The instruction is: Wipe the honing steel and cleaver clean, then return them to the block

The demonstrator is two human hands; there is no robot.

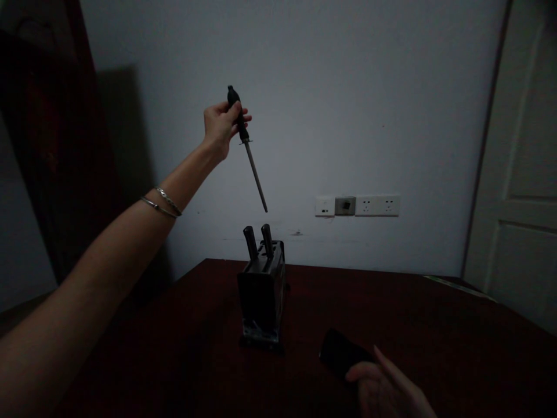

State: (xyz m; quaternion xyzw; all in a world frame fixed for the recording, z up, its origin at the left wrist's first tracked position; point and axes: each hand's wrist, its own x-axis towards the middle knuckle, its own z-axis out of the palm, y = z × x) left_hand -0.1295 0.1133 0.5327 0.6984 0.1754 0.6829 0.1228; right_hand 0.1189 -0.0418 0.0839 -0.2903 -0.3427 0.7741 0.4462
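Observation:
My left hand [221, 128] is raised high and closed round the black handle of a honing steel [255, 174]. Its thin rod points down and to the right, its tip well above a dark knife block [261, 299]. Two black handles [259, 241] stick up from the block's slots. The block stands on a dark wooden table [435, 325]. Low at the front, my right hand [387, 389] rests on the table with the index finger stretched out, touching or lying next to a flat black object [342, 351], perhaps a phone.
A white wall is behind the table, with a strip of sockets and a switch [357, 205]. A white door [522, 174] stands at the right and a dark wooden door or cupboard [47, 145] at the left. The room is dim.

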